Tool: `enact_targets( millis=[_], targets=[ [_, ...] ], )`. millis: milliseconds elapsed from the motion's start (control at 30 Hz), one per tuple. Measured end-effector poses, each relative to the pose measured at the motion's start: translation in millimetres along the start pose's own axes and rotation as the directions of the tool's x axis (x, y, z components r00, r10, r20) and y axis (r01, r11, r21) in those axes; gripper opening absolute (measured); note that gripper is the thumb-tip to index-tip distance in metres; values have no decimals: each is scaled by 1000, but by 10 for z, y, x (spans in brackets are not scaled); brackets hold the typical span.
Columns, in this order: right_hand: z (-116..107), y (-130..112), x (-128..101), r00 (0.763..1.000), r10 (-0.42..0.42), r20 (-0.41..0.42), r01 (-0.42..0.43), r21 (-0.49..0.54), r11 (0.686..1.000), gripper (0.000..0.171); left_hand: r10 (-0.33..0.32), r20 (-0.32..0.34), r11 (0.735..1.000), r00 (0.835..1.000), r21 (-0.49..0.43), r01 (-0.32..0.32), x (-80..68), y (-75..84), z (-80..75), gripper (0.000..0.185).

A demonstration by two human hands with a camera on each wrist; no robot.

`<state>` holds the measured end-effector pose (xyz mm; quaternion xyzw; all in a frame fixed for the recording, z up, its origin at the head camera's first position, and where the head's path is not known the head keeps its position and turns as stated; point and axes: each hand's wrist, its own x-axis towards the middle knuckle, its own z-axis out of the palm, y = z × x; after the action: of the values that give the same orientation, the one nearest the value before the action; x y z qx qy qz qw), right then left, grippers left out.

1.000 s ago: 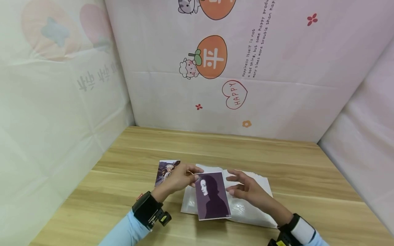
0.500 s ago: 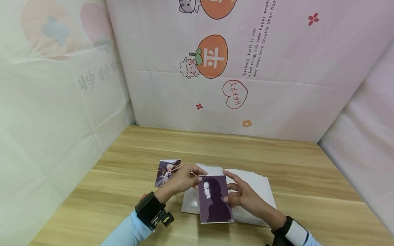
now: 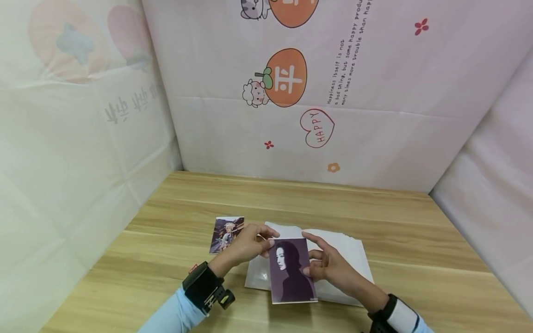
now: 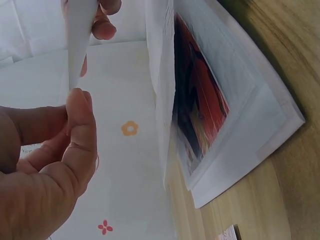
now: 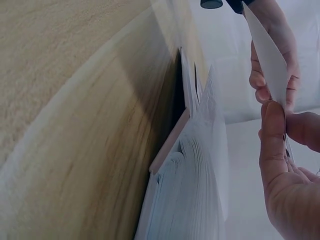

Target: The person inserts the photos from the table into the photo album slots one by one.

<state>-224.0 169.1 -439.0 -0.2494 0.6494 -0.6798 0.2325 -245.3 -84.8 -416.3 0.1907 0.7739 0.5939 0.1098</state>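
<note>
A purple photo card (image 3: 291, 273) with a dark-haired portrait is held up over the front of an open photo album (image 3: 347, 254). My left hand (image 3: 247, 245) pinches its upper left corner between thumb and fingers. At the right edge, my right hand (image 3: 335, 268) grips it with the thumb on the printed face, index finger extended along the top. From the left wrist, the card (image 4: 81, 40) appears nearly edge-on, and a red picture (image 4: 202, 90) shows in a clear album pocket. The right wrist view shows the card's pale back (image 5: 270, 60) and the album's thick stack of sleeves (image 5: 185, 195).
Left of the album, another photo (image 3: 222, 233) of a figure in white headwear lies on the wooden table (image 3: 175, 268), partly covered by my left hand. White printed cloth (image 3: 374, 148) rises behind the table and along both sides.
The photo card has shifted a little right and toward me. My right hand, apart from it earlier, has come in and taken hold of its right edge.
</note>
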Motion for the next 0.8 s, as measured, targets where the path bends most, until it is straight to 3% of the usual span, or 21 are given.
enact_targets(
  millis=[233,333,400,567,800],
  targets=[
    [-114,-12,-66,998,-32,-48,31,-32,999,87,19,-23,1000,1000,12,-18,-46,-25,-26,22],
    [-171,-12,-94,997,-43,-62,40,-49,998,86,28,-41,994,999,108,-24,-95,2,-32,24],
    [-207,-14,-115,996,-48,-70,44,-50,998,86,53,-40,974,998,222,-43,-112,-21,-37,25],
    [-303,-15,-170,994,-74,-79,70,-48,996,81,103,12,868,995,488,-96,-131,-168,-20,28],
    [-393,-21,-241,989,-94,-118,87,-61,994,79,74,123,690,990,710,-140,-197,-228,78,51]
  ],
)
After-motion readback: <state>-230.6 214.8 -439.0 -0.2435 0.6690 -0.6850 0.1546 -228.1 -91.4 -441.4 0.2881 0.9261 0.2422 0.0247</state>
